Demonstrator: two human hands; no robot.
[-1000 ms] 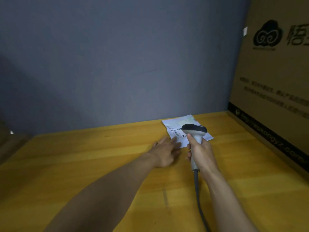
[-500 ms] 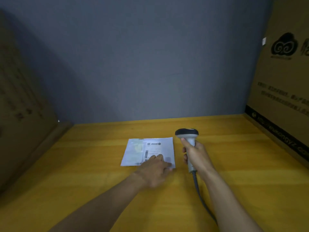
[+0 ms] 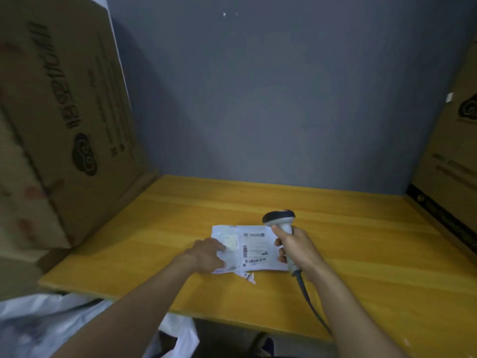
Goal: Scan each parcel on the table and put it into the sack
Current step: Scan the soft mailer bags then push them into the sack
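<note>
A flat white parcel [image 3: 254, 248] with a printed barcode label lies on the yellow wooden table [image 3: 361, 267]. My left hand [image 3: 206, 255] grips its left edge, crumpling the near-left corner. My right hand [image 3: 296, 250] holds a grey and black barcode scanner [image 3: 280, 220] upright at the parcel's right edge, its head above the label. The scanner's cable [image 3: 309, 298] trails back along my right forearm. A white sack [image 3: 38, 326] lies below the table's near-left edge.
A big cardboard box [image 3: 64, 125] stands at the table's left side. Another cardboard box [image 3: 454, 161] stands at the right. A grey wall [image 3: 271, 99] closes off the back of the table.
My left hand has dragged the parcel across the table towards me and now grips its left edge instead of pressing on it. The scanner followed. The view has swung left and down.
</note>
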